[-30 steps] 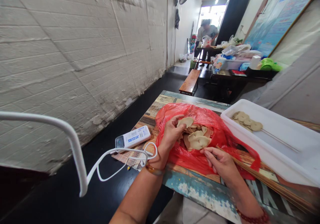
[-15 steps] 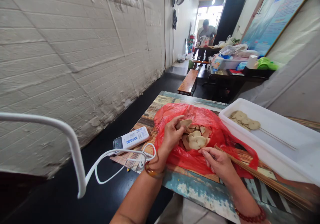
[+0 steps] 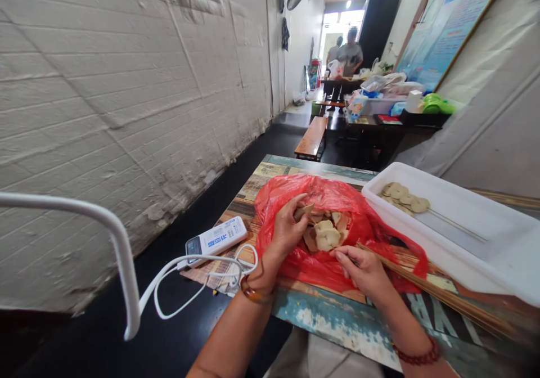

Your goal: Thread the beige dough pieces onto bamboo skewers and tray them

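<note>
My left hand point(image 3: 291, 220), over the open mouth of a red plastic bag point(image 3: 278, 192), pinches a thin beige round slice point(image 3: 304, 211). Several more beige slices point(image 3: 327, 236) lie loose in the bag, some curled or folded. My right hand point(image 3: 358, 265) is closed at the bag's near edge, its thumb and forefinger pinching a thin skewer whose tip barely shows; the rest is hidden by the hand. Beside that hand a bundle of thin wooden skewers point(image 3: 439, 291) runs across the table to the lower right.
A white tray point(image 3: 464, 209) at right holds threaded slices point(image 3: 405, 198) on skewers. A white power bank point(image 3: 217, 240) with a looped cable lies on the table's left edge. A white curved bar point(image 3: 122, 254) stands at left. Beyond are a bench point(image 3: 312, 136), a cluttered table and people.
The view has shifted slightly, so most things sit further left. The slice in my left hand has tipped more edge-on. My right hand stays by the bag. A second person shows at the back.
</note>
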`<state>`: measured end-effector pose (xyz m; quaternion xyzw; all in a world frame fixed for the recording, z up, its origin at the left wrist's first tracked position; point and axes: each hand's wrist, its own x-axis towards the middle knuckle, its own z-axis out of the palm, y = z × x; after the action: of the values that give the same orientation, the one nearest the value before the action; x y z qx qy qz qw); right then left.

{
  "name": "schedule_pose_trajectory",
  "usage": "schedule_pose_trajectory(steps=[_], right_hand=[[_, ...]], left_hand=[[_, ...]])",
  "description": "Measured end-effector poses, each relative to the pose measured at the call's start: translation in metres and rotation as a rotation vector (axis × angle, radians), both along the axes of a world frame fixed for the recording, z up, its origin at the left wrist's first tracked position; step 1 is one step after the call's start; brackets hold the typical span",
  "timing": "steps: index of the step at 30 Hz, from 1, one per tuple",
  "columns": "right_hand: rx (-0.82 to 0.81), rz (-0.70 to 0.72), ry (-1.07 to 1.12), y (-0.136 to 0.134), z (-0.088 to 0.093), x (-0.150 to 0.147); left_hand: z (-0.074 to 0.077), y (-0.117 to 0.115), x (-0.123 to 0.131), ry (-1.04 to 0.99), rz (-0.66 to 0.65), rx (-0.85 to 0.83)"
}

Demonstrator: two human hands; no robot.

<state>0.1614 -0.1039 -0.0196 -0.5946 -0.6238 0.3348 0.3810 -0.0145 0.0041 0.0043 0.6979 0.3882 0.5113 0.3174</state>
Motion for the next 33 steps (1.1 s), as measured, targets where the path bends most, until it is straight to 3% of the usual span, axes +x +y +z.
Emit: schedule_pose_trajectory(steps=[18,22,28,33], right_hand=[[0.031,-0.015,0.002,0.0011,-0.0025,0.001],[0.04,-0.019,0.007,0.0003,0.0013,0.0005],[-0.006,-0.014,0.014,-0.0018,0.0032,0.001],[-0.037,-0.011,0.047,-0.0029,-0.0012,0.0019]], left_hand=[[0.0024,-0.0021,0.0026,-0.128,-0.079,-0.12],[0.0026,-0.0006,0.0032,-0.253,-0.065,-0.21],[0.0035,-0.0009,0.0005,-0.455,-0.204,-0.402],[0.0004,-0.0009,-0.0027,-0.575,-0.23,-0.54]])
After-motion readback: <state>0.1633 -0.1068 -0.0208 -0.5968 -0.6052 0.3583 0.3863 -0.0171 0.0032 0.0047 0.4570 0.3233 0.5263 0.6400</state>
